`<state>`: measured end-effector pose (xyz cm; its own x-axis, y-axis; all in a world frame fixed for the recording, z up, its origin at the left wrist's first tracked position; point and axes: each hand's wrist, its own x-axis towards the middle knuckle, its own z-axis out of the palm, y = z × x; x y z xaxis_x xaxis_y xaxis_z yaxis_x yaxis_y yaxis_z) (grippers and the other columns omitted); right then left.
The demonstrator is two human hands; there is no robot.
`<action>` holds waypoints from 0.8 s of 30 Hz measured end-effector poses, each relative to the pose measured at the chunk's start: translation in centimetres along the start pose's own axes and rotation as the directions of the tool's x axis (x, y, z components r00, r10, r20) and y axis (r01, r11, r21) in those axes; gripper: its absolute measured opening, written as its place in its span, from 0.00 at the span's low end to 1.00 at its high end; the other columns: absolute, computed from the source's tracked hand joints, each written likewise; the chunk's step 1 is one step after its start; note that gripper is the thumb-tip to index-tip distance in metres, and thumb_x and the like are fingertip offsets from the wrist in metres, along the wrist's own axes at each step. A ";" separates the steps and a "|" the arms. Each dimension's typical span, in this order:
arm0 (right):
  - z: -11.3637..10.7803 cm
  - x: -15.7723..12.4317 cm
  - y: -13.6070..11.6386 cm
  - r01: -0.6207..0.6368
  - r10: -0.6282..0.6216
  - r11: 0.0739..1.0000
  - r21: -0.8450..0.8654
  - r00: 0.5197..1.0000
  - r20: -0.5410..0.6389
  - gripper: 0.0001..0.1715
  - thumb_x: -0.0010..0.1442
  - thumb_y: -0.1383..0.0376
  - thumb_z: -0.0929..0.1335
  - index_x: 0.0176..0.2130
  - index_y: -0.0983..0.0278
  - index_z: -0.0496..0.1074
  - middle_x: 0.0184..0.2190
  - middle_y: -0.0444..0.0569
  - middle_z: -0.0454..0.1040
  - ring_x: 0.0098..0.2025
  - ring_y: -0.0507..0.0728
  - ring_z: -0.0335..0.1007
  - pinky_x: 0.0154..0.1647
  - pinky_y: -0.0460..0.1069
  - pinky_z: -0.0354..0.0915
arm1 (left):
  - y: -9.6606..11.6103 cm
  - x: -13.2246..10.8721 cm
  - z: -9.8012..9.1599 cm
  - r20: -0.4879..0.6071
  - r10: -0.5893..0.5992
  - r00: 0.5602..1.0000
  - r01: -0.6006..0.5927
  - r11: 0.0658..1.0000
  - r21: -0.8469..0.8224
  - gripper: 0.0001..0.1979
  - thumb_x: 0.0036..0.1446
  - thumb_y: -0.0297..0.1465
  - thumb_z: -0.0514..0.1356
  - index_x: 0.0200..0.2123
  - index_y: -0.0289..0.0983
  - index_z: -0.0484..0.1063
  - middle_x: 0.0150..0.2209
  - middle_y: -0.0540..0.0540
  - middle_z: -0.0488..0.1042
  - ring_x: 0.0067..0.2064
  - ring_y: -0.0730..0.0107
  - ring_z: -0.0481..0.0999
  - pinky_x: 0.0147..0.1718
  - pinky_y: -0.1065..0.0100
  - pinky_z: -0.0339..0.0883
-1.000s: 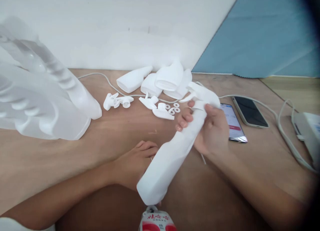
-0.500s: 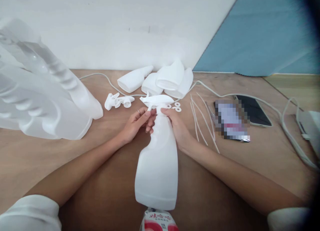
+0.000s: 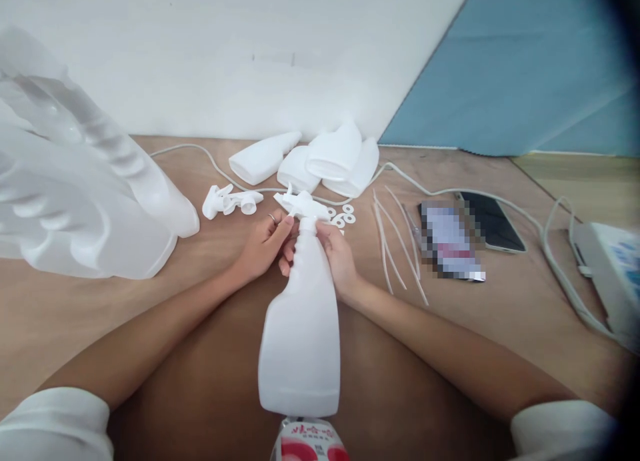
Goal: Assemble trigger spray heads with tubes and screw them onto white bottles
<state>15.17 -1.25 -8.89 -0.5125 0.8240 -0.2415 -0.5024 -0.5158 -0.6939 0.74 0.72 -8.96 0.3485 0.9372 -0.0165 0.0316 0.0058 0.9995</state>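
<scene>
A white spray bottle lies between my forearms, its base toward me and a white trigger sprayer head on its neck. My left hand is closed at the left of the neck, thumb and fingers on the sprayer head's trigger side. Around the right of the neck curls my right hand, gripping the bottle just below the head. Some of its fingers are hidden behind the bottle. Beyond the head lie several small white washers. Another white sprayer head rests to the left.
Several white bottles lie by the wall, and larger white bottles stand at left. To the right are thin white tubes, a phone, a dark tablet-like device and a cable. A red-and-white package sits nearest me.
The sprayer head has turned on the neck, its body now slanting down to the right. Both hands stay at the neck. The whole view has shifted slightly.
</scene>
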 end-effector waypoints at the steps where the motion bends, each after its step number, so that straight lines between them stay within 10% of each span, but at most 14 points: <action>1: -0.1 0.0 0.0 -0.004 0.004 1.000 -0.003 1.000 0.001 0.28 0.62 0.51 0.53 0.36 0.67 0.70 0.19 0.50 0.71 0.21 0.56 0.68 0.18 0.47 0.64 | -0.1 0.0 -0.1 0.007 -0.003 1.000 0.003 1.000 0.006 0.19 0.63 0.46 0.51 0.29 0.37 0.58 0.17 0.56 0.69 0.13 0.79 0.68 0.10 0.78 0.50; 24: 1.0 -0.6 -0.9 -0.139 0.137 0.990 -0.016 0.986 -0.097 0.27 0.60 0.49 0.56 0.31 0.66 0.70 0.19 0.52 0.73 0.19 0.55 0.67 0.16 0.46 0.62 | -0.2 0.0 -0.5 0.030 -0.105 0.994 0.106 0.994 -0.014 0.17 0.63 0.41 0.51 0.24 0.37 0.58 0.18 0.53 0.64 0.20 0.77 0.64 0.19 0.73 0.55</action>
<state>15.20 -1.54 -7.41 -0.5065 0.7642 -0.3993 -0.4150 -0.6220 -0.6640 0.29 0.90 -9.16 0.3711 0.9205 -0.1222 0.0549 0.1096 0.9925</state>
